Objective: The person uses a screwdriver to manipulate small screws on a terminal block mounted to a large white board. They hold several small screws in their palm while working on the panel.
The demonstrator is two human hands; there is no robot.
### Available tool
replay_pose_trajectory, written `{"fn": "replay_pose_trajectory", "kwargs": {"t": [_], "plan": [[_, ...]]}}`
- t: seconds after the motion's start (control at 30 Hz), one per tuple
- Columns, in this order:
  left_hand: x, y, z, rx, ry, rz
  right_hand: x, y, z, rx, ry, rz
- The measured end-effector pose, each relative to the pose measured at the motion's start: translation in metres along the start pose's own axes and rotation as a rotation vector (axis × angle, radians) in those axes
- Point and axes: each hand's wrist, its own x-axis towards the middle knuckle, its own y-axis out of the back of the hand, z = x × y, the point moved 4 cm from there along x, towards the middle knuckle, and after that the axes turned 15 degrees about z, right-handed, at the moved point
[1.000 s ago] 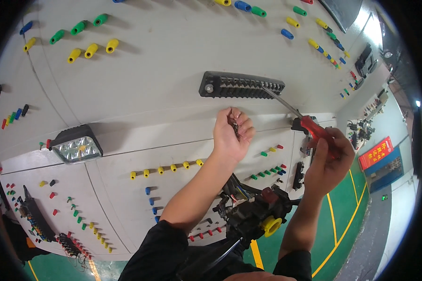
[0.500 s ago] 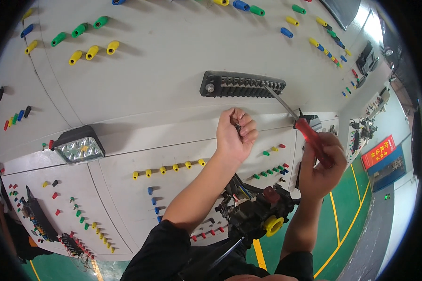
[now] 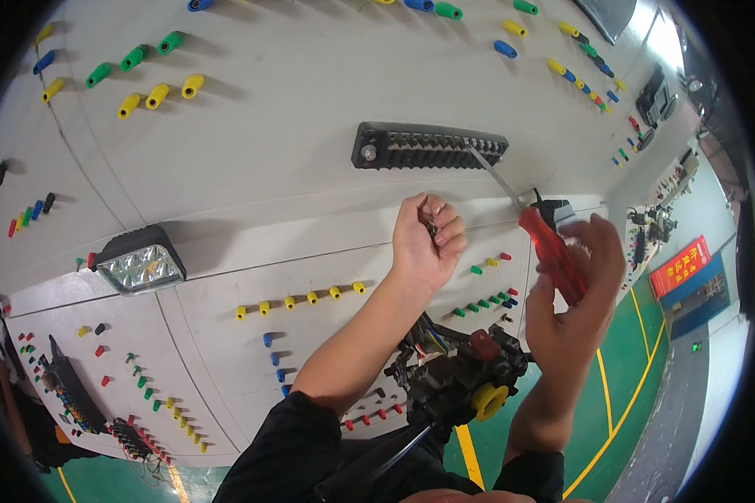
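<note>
Right hand (image 3: 575, 289) grips the red-handled screwdriver (image 3: 552, 254), tip on the black terminal strip (image 3: 430, 146) on the panel, left hand (image 3: 425, 239) just below pinching what looks like small screws (image 3: 432, 226) — probably mid-screwing, calling for steady tip alignment.

A red-handled screwdriver (image 3: 535, 226) slants between the right fingers, its tip on the black terminal strip (image 3: 432, 147) above.
</note>
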Motion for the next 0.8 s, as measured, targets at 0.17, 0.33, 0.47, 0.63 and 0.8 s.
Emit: {"fn": "replay_pose_trajectory", "kwargs": {"t": [0.17, 0.33, 0.47, 0.63, 0.8], "plan": [[0.0, 0.001, -0.002, 0.04, -0.014, 0.019, 0.001, 0.005, -0.005, -0.175, -0.311, -0.143], [-0.001, -0.002, -0.002, 0.019, 0.002, -0.006, 0.006, 0.001, -0.005, -0.035, -0.005, 0.055], [-0.002, 0.0, 0.0, 0.007, 0.003, 0.007, 0.004, -0.004, -0.007, -0.01, -0.018, -0.019], [-0.003, -0.001, -0.003, 0.001, 0.018, 0.009, 0.006, 0.006, 0.006, -0.29, -0.352, -0.149], [-0.001, 0.003, -0.001, 0.019, -0.002, 0.016, 0.004, -0.005, -0.004, -0.181, 0.011, 0.054]]}}
